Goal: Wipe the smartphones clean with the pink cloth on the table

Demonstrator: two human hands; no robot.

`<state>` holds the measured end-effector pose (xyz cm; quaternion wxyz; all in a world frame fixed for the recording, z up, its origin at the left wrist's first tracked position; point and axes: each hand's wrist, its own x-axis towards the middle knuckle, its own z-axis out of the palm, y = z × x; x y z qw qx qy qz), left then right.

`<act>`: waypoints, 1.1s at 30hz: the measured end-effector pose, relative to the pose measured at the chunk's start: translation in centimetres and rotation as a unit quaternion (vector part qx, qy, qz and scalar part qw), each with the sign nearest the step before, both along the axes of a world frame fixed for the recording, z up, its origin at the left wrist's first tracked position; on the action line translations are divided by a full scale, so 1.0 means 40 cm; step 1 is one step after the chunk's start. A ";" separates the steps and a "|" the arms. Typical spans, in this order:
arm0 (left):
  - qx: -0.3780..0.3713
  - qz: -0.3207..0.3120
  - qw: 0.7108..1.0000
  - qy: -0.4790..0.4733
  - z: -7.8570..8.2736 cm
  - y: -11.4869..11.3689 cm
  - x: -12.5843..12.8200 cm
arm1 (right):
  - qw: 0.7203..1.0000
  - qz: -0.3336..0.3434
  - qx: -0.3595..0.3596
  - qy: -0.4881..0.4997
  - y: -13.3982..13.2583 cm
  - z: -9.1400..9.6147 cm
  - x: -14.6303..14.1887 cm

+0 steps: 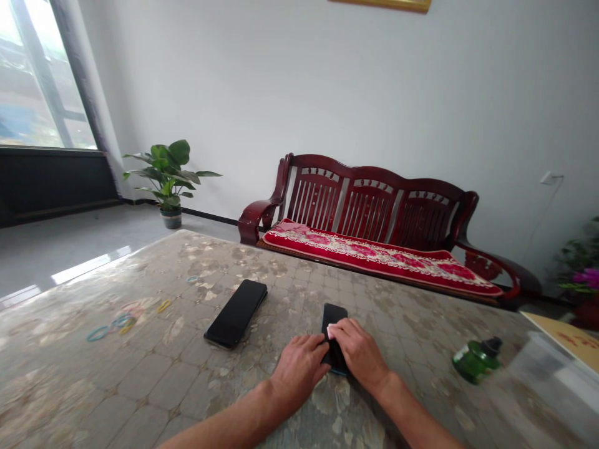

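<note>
The right hand [361,352] is pinching a pale pad [331,331] against the phone [334,310] lying on the surface [154,386]; the left hand [298,366] is resting its fingers, thumb apart, along the phone's left edge. Too light a hold could be letting it slide. Open room is separating it from the second phone [236,313] and green bottle [475,362].

The touched phone [336,357] looks smooth and glossy like glass, the bench [369,201] polished wood, its seat cover [374,251] cloth.

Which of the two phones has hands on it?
The right phone: the left hand and right hand are on it. The left phone lies untouched.
</note>
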<state>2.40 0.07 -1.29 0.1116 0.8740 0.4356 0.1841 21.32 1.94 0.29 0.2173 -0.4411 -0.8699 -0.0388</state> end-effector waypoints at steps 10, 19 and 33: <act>-0.001 0.000 1.000 0.013 0.008 -0.004 -0.003 | 0.995 -0.095 0.000 -0.017 0.107 -0.002 -0.006; -0.003 -0.004 1.000 0.003 0.006 -0.002 0.002 | 1.000 -0.022 -0.013 -0.003 0.051 -0.008 -0.010; -0.002 0.003 1.000 0.010 0.002 -0.001 0.004 | 0.999 -0.003 -0.020 -0.040 0.075 0.017 -0.024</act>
